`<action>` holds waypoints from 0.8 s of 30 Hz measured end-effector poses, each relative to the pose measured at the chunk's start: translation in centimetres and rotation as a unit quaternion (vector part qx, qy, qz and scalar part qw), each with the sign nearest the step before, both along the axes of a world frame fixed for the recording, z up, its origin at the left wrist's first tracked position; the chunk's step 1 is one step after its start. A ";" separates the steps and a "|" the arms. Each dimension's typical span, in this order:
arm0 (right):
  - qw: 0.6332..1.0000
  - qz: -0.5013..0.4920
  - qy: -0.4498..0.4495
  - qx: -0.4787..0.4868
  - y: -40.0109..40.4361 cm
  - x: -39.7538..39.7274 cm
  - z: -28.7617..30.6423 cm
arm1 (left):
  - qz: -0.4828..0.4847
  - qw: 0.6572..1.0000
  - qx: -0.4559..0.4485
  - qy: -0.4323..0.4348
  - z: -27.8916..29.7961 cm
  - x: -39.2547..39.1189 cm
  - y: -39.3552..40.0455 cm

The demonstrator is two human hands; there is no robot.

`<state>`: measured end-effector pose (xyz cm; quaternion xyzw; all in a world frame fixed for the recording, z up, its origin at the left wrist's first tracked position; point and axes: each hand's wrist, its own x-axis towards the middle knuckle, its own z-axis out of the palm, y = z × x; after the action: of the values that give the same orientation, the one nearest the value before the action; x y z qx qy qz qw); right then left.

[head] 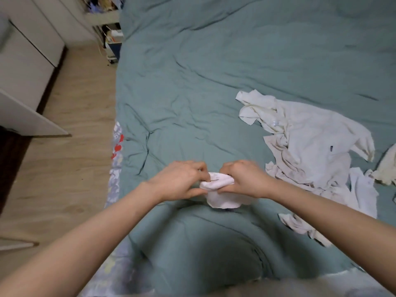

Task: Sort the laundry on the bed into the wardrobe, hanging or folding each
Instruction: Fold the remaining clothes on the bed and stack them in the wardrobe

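A small white garment (222, 196), perhaps a sock or underwear, is bunched between both hands just above the teal bed cover (203, 82). My left hand (182, 179) pinches its left end with curled fingers. My right hand (242, 179) grips its right end, thumb underneath. A pile of white and cream laundry (308, 146) lies spread on the bed to the right, apart from my hands. The wardrobe's white doors (27, 56) stand at the left, across the wooden floor.
A strip of patterned sheet (116, 151) shows along the bed's left edge. A cluttered white trolley (111, 37) stands by the bed's far left corner. Wooden floor (70, 136) runs between bed and wardrobe. An open white door panel (27, 116) juts out at left.
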<state>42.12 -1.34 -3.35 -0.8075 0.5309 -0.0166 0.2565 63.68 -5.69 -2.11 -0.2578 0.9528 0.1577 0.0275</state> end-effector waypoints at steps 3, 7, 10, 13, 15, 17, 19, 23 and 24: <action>0.998 0.001 -0.012 -0.060 -0.2 -0.2 3.2 | 0.079 0.997 -0.012 -0.007 3.9 0.7 -0.9; 0.993 -0.019 -0.045 -0.104 -1.7 0.5 6.7 | 0.124 0.991 -0.026 0.045 7.4 0.9 -1.5; 0.991 -0.046 -0.085 -0.089 -2.3 1.7 9.3 | 0.172 0.964 0.074 0.190 9.2 1.0 -1.2; 0.991 -0.052 -0.110 -0.057 -2.0 2.4 11.3 | 0.234 0.891 0.267 0.284 10.2 1.6 -0.4; 0.987 -0.047 -0.144 -0.048 -1.7 2.6 12.3 | 0.242 0.839 0.387 0.296 9.7 2.5 0.4; 0.976 -0.069 -0.204 -0.025 -1.6 2.4 12.9 | 0.226 0.861 0.388 0.239 8.0 3.5 1.1; 0.961 -0.110 -0.253 -0.012 -1.9 1.7 12.9 | 0.225 0.896 0.346 0.165 6.4 4.6 1.9; 0.937 -0.226 -0.266 -0.010 -2.2 0.1 11.1 | 0.314 0.826 0.392 0.255 5.0 6.3 2.8; 0.927 -0.255 -0.274 0.000 -2.1 -0.1 10.5 | 0.335 0.804 0.400 0.285 5.1 6.4 3.0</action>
<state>42.05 -3.43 7.11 -0.6088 0.6278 -0.3023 0.3793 70.12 -2.74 2.97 -0.4705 0.6243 0.5909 -0.1995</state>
